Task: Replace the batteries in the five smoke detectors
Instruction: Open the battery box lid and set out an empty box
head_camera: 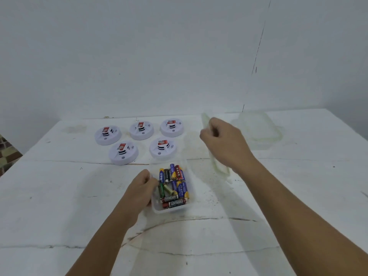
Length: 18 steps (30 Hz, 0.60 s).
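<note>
Five detectors (139, 138) beyond battery tub (170, 210); right clear

On the white table (59, 206), the left hand (139, 190) grips the left wall of a clear plastic tub (171, 211) filled with mixed batteries (174, 186). The right hand (225, 142) holds what looks like the tub's translucent lid (219, 168), tilted on edge just right of the tub. 5 white smoke detectors (162, 147) sit beyond, 3 far and 2 near, with another clear container (256, 126) at far right.
</note>
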Each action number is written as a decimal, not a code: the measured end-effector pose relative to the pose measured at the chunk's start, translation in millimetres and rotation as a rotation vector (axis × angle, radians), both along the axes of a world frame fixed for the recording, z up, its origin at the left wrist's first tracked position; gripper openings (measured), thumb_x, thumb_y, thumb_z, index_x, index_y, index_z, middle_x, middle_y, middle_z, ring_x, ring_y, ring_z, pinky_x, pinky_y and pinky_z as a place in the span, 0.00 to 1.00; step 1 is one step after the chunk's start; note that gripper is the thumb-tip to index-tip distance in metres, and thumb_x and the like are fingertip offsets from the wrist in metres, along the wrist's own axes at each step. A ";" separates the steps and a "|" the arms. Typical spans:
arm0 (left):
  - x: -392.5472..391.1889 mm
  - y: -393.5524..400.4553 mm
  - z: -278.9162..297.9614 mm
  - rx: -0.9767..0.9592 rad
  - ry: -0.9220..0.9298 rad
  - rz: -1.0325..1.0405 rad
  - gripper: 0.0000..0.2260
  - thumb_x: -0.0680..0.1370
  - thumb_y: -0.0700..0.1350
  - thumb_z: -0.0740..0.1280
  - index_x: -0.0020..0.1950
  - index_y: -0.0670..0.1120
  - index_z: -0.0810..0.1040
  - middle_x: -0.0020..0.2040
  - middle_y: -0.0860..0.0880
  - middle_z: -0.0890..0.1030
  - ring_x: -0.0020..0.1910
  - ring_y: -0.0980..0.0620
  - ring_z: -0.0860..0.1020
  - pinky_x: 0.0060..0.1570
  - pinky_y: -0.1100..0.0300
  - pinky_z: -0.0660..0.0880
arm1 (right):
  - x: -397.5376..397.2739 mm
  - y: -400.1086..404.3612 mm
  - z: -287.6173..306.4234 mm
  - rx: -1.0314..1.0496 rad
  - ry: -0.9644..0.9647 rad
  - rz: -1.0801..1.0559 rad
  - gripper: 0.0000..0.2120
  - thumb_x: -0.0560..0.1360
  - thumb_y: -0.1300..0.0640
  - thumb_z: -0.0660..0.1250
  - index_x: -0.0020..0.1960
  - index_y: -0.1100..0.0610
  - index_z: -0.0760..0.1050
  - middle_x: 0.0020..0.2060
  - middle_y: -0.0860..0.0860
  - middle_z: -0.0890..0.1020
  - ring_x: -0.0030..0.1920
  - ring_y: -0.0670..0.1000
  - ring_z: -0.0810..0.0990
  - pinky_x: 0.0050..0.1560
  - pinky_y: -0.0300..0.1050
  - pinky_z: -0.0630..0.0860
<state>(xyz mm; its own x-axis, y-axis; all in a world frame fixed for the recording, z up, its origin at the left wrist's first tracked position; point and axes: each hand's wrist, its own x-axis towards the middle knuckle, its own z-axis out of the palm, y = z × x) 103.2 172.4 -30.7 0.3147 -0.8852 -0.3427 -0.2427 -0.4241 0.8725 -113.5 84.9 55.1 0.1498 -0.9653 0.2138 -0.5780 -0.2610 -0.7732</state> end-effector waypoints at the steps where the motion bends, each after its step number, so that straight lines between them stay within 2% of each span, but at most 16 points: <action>1: 5.4 1.9 2.6 -0.004 0.010 0.011 0.12 0.83 0.40 0.62 0.42 0.48 0.63 0.36 0.48 0.71 0.32 0.54 0.70 0.33 0.58 0.64 | 0.9 -0.9 -13.9 0.044 0.081 0.001 0.15 0.78 0.51 0.65 0.37 0.53 0.63 0.30 0.46 0.70 0.33 0.50 0.69 0.35 0.48 0.65; 3: 15.7 4.8 8.4 -0.018 0.007 0.009 0.11 0.83 0.40 0.62 0.43 0.47 0.64 0.37 0.45 0.70 0.31 0.52 0.70 0.32 0.57 0.64 | 6.8 0.0 -40.1 0.135 0.173 0.024 0.13 0.78 0.49 0.65 0.39 0.54 0.67 0.33 0.48 0.76 0.37 0.53 0.75 0.38 0.49 0.70; 6: 26.3 6.8 16.6 -0.045 -0.009 -0.006 0.10 0.83 0.39 0.62 0.44 0.45 0.65 0.35 0.44 0.68 0.26 0.52 0.70 0.33 0.56 0.64 | 22.6 5.3 -67.1 0.263 0.196 0.101 0.11 0.78 0.47 0.65 0.44 0.53 0.73 0.38 0.48 0.82 0.41 0.52 0.81 0.46 0.49 0.77; 10: 33.7 7.5 23.6 -0.071 0.027 0.029 0.11 0.83 0.38 0.62 0.43 0.45 0.64 0.35 0.44 0.67 0.27 0.49 0.69 0.38 0.51 0.62 | 34.8 10.7 -87.5 0.356 0.192 0.149 0.16 0.80 0.40 0.63 0.45 0.53 0.74 0.41 0.48 0.83 0.42 0.52 0.83 0.48 0.50 0.79; 12: 33.3 6.9 26.8 -0.082 0.031 0.036 0.13 0.83 0.38 0.62 0.41 0.45 0.62 0.34 0.44 0.66 0.26 0.48 0.68 0.39 0.50 0.61 | 31.2 10.8 -91.2 0.377 0.141 0.143 0.16 0.82 0.42 0.62 0.44 0.53 0.74 0.40 0.51 0.84 0.40 0.54 0.85 0.48 0.50 0.80; 14: 30.7 4.7 29.4 -0.087 0.039 0.027 0.13 0.83 0.38 0.62 0.41 0.45 0.61 0.33 0.45 0.66 0.26 0.48 0.68 0.41 0.49 0.62 | 22.0 9.9 -89.1 0.401 -0.002 0.103 0.15 0.83 0.45 0.63 0.44 0.55 0.75 0.40 0.53 0.86 0.34 0.50 0.85 0.45 0.47 0.81; 16: 24.6 -0.3 30.1 -0.091 0.051 0.009 0.13 0.84 0.38 0.62 0.42 0.45 0.62 0.32 0.45 0.66 0.26 0.48 0.68 0.42 0.47 0.63 | 10.4 6.8 -86.3 0.335 -0.058 0.044 0.14 0.83 0.46 0.63 0.45 0.55 0.77 0.39 0.53 0.85 0.34 0.49 0.83 0.41 0.45 0.79; 18: 12.6 -8.6 29.9 -0.087 0.050 -0.025 0.13 0.84 0.39 0.62 0.42 0.44 0.62 0.29 0.46 0.68 0.26 0.48 0.70 0.41 0.48 0.65 | -1.6 0.9 -89.5 0.163 0.037 -0.019 0.14 0.83 0.45 0.63 0.44 0.52 0.76 0.39 0.52 0.82 0.40 0.54 0.81 0.42 0.48 0.76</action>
